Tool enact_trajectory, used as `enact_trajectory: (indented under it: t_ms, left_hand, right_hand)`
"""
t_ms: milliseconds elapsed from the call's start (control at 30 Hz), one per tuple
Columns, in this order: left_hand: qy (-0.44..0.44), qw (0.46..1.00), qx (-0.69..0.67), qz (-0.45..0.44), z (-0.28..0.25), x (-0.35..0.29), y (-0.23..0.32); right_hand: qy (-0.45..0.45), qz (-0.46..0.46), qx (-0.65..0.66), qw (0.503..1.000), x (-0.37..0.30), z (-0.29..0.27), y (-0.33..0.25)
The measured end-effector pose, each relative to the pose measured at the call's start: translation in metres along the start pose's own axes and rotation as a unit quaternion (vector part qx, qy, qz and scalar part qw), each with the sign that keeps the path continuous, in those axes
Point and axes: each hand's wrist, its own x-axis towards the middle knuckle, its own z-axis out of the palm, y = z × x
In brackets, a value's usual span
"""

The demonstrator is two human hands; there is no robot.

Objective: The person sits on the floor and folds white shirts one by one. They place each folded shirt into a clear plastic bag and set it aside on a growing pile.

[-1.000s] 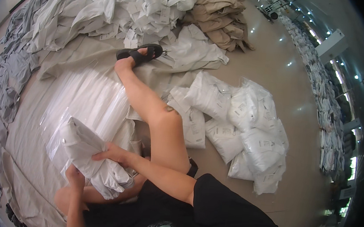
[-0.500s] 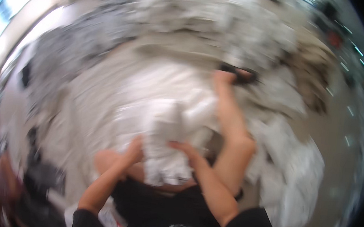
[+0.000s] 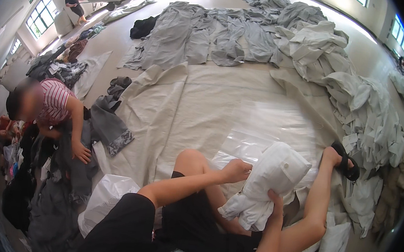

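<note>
From where I stand, a co-worker in a red-and-white striped top leans in at the far left, one hand down on dark grey clothes. Next comes a white plastic bag, just beside the seated person's sleeve. A beige cloth covers the floor, with light grey garments heaped beyond its far edge. The person's left hand has its fingers curled right by the near side of a folded white garment; whether it pinches anything I can't tell. That garment is held up, tilted, over the lap, in front of clear plastic sleeves spread on the cloth. The right hand grips it from below. Farther right are a black sandal on the person's foot and a long pile of off-white clothes.
</note>
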Motion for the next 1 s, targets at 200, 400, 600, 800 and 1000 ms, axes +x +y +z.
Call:
enact_trajectory:
  t_ms: [200, 400, 600, 800, 1000]
  left_hand:
    - [-0.021, 0.999, -0.025, 0.031, 0.015, -0.006, -0.008]
    - [-0.098, 0.96, -0.254, -0.07, 0.0, -0.004, -0.007]
    - [-0.183, 0.898, -0.342, -0.209, -0.005, 0.001, -0.001]
    - [-0.229, 0.824, -0.475, -0.207, -0.002, -0.005, -0.016]
    - [-0.296, 0.704, -0.598, -0.243, -0.009, -0.004, -0.019]
  right_hand:
    - [0.031, -0.018, -0.009, 0.999, -0.021, 0.02, -0.004]
    - [-0.021, -0.017, -0.047, 0.999, -0.017, 0.022, -0.001]
    - [-0.035, 0.023, -0.052, 0.998, -0.006, -0.007, 0.003]
    - [-0.067, 0.011, -0.021, 0.997, -0.006, 0.009, 0.002]
    - [-0.061, -0.041, -0.055, 0.996, -0.005, 0.011, 0.005]
